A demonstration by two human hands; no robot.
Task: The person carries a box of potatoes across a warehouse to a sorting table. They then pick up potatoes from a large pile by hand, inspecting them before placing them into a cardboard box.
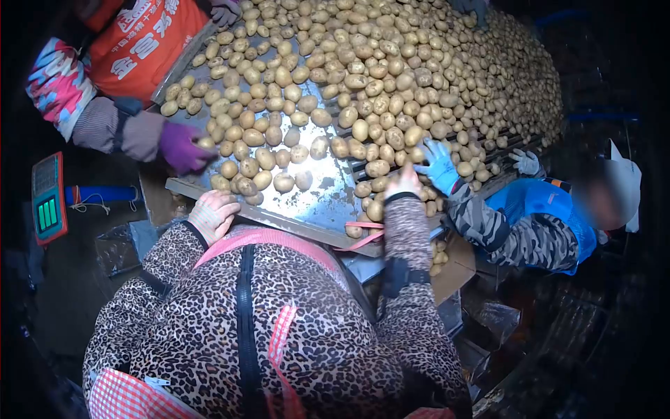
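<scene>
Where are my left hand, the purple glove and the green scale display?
left hand (213, 214), head view, on the knuckles.
purple glove (180, 148), head view, on the back of a co-worker's glove.
green scale display (47, 214), head view, middle of the lit screen.

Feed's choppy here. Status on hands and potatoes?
Left hand resting at the metal table edge, empty. Right hand on the potatoes, grip unclear. Blue-gloved hand right beside it; purple-gloved hand at left.
</scene>
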